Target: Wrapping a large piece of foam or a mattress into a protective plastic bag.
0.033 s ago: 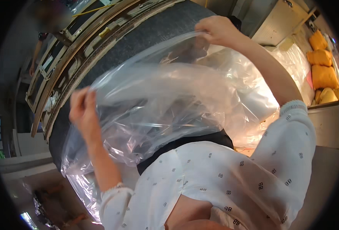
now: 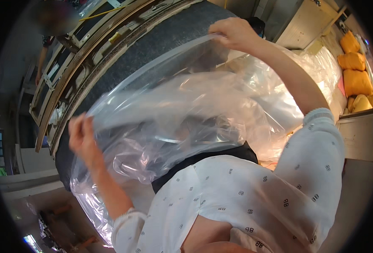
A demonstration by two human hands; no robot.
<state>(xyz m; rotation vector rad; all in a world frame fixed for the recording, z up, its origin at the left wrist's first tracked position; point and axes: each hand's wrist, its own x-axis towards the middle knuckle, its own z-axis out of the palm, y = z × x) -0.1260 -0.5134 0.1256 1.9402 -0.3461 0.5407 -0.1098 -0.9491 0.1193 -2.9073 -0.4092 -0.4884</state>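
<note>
left hand (image 2: 82, 134) pinches near corner of clear plastic bag (image 2: 186, 114) | right hand (image 2: 233, 33) pinches far corner | mouth edge stretched between them, diagonal | bag body hangs toward torso

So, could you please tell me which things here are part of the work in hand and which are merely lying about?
In hand:
- clear plastic bag, its edge held by the left hand and the right hand
- dark padded piece beneath the bag

Lying about:
- wooden frames
- yellow cushions
- crumpled plastic at right
</note>
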